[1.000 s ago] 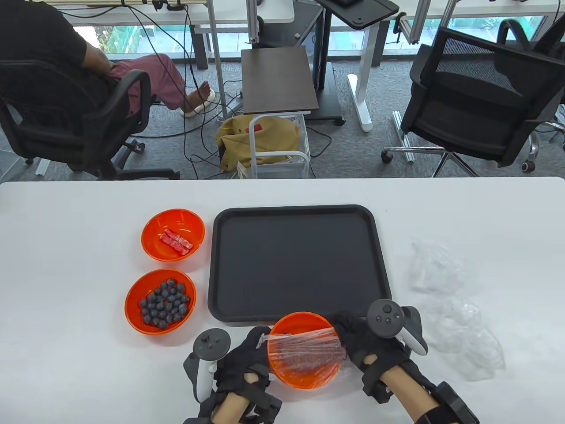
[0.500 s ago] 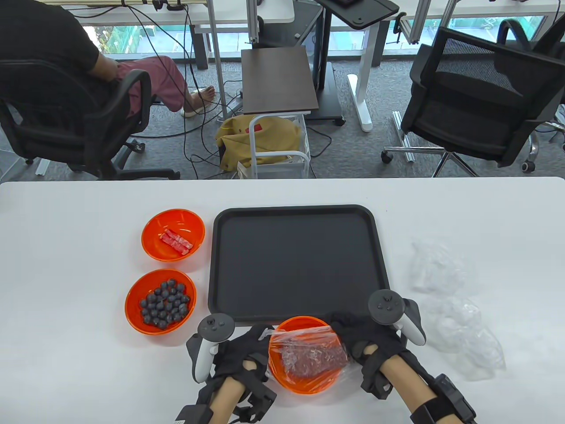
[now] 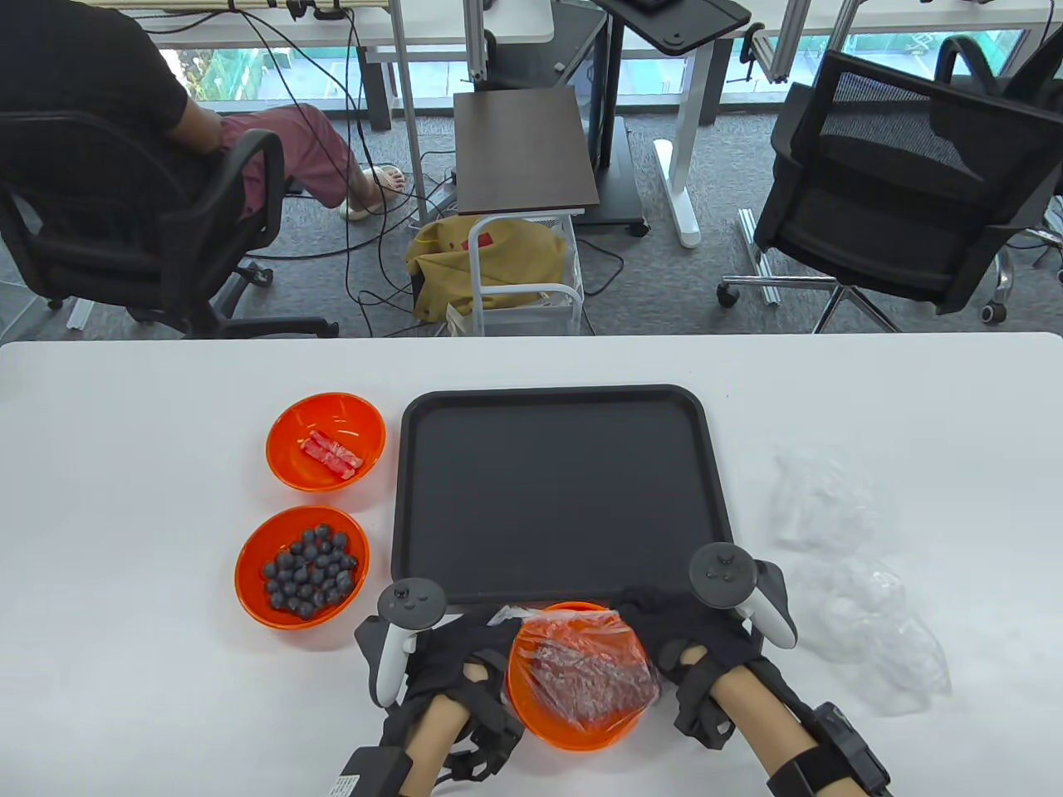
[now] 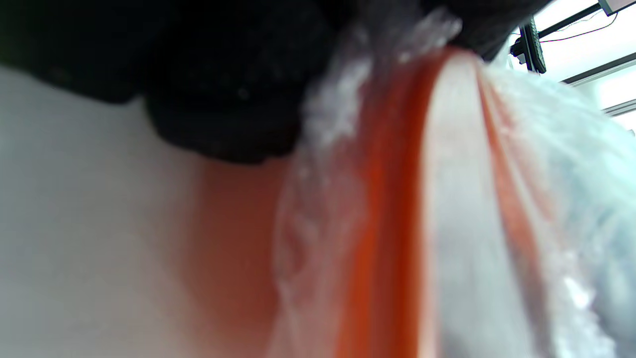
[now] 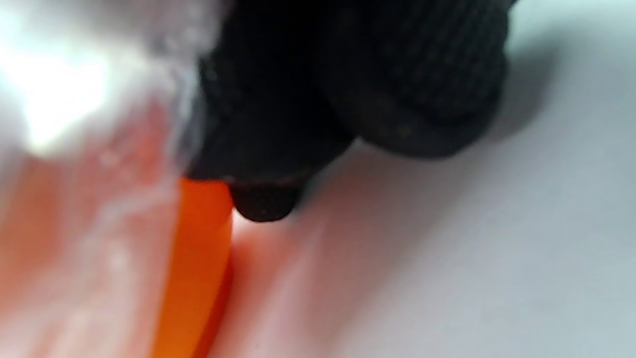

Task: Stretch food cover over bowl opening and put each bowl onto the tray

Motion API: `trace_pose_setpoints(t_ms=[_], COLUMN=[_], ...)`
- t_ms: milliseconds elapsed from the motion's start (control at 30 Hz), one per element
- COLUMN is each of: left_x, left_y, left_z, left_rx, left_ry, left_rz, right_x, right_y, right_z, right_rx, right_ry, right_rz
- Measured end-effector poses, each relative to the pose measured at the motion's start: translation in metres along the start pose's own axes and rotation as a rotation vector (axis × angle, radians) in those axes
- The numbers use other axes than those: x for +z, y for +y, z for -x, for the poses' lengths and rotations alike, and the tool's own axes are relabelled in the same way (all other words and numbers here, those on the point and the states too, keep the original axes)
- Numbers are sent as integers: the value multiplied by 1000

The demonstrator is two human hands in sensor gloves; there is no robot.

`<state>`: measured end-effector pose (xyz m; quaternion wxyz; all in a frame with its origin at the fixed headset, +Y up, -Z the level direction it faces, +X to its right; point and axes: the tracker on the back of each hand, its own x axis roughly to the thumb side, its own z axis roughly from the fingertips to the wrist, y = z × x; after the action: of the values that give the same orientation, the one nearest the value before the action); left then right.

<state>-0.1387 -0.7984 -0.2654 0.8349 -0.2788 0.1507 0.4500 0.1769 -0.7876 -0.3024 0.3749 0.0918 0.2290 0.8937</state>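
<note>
I'm working at the near edge of the white worktop, where the orange bowl is sitting just in front of the black tray, its far rim right at the tray's near edge. My left hand is pressing in against the bowl's left side, fingers curled and pinching the clear food cover at the rim; the left wrist view is showing the bunched film gathered under my dark fingertips against the orange rim. My right hand is gripping the opposite side, fingers curled onto the film there, and the right wrist view is showing a fingertip sitting on the rim's edge. The cover is lying wrinkled and slack over the dark red food inside, with a loose tuft sticking up at the far left of the rim. The tray is holding nothing. To its left, two more orange bowls are waiting uncovered: the nearer one with blueberries, the farther one with red pieces. On the right, spare clear covers are lying crumpled on the worktop.
</note>
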Motion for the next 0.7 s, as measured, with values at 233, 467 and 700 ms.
trace_pose_setpoints(t_ms=[233, 467, 700], left_x=[0, 1, 4], left_y=[-2, -4, -3], left_z=[-7, -9, -3], left_rx=[-81, -104, -47], left_ry=[23, 36, -1], left_rz=[-29, -71, -5], right_x=[1, 3, 9], right_y=[1, 4, 6], right_z=[-1, -3, 2], right_rx=[39, 51, 8], right_ry=[37, 70, 89], right_rz=[45, 70, 45])
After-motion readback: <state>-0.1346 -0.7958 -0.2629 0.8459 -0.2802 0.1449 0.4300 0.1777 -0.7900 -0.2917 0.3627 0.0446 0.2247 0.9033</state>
